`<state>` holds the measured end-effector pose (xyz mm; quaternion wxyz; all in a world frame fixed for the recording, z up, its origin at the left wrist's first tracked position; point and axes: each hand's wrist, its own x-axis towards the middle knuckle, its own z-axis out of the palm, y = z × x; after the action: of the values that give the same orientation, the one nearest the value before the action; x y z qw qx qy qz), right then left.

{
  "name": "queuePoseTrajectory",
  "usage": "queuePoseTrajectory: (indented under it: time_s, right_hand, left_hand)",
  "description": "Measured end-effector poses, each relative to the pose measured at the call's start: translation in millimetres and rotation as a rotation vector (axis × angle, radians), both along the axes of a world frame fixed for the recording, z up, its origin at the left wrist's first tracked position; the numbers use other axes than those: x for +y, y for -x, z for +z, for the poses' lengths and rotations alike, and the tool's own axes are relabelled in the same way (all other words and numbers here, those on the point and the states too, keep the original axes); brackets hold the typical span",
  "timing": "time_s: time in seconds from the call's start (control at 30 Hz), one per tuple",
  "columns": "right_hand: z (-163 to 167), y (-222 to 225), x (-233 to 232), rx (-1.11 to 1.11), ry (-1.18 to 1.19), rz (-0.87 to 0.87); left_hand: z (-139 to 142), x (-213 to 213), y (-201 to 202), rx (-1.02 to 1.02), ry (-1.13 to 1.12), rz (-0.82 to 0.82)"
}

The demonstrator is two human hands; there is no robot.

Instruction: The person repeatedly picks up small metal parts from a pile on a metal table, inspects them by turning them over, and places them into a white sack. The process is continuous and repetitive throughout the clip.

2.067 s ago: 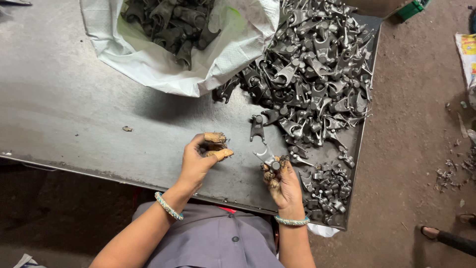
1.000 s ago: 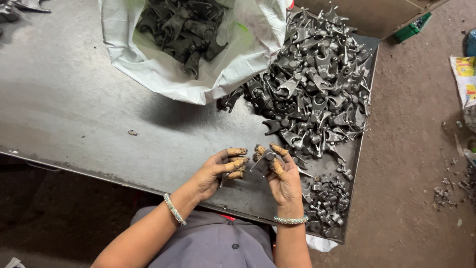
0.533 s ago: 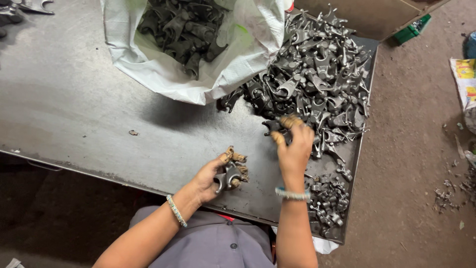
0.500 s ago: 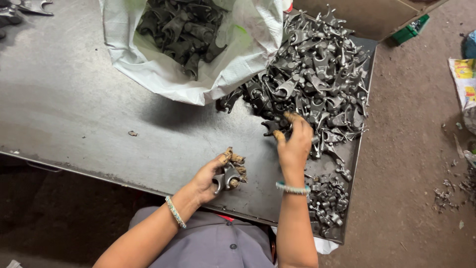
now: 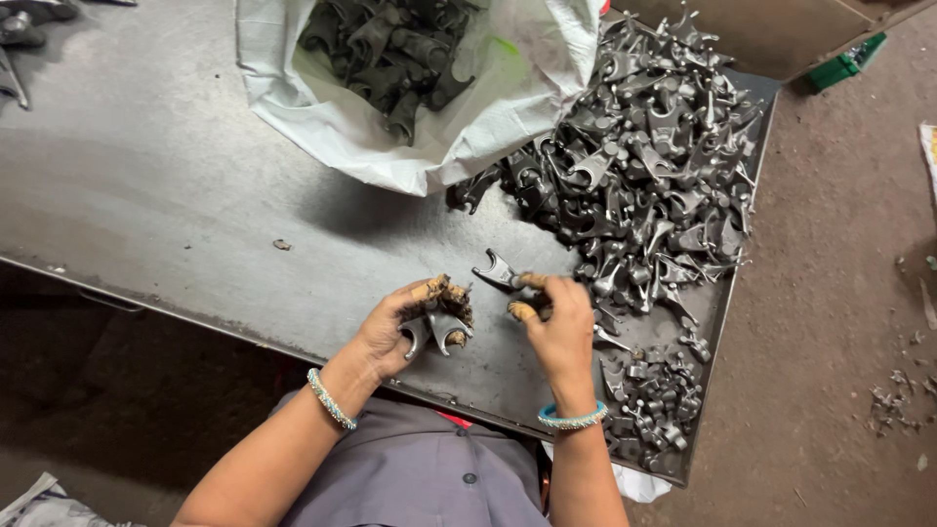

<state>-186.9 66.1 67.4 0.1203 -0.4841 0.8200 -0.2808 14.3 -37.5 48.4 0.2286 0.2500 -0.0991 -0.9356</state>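
My left hand (image 5: 400, 327) grips a small grey forked metal part (image 5: 437, 328) near the table's front edge; its fingertips are wrapped in brown tape. Just to its right, my right hand (image 5: 556, 327) pinches another forked metal part (image 5: 496, 270) between taped fingers, holding it a little above the tabletop. A large heap of similar grey forged parts (image 5: 649, 166) lies right behind my right hand. A smaller cluster of parts (image 5: 649, 400) sits at the table's near right corner.
A white woven sack (image 5: 322, 122) lies open at the back, filled with darker metal parts (image 5: 390, 49). The dark steel table (image 5: 146, 195) has a raised rim at the right edge. More tools lie at the far left (image 5: 24, 29). A green object (image 5: 839, 63) sits on the dirt floor.
My right hand has pulled back from the heap towards me, now carrying a forked part. My left hand has stayed near the front edge with its part.
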Motion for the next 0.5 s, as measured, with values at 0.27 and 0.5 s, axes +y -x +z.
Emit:
queuePoseTrajectory:
  time_s: [0.27, 0.5]
  right_hand:
    - [-22, -7, -28, 0.122, 0.097, 0.114]
    - [-41, 0, 8, -1.075, 0.407, -0.158]
  left_hand:
    - [0, -2, -2, -0.016, 0.015, 0.036]
    - [-6, -2, -4, -0.030, 0.008, -0.010]
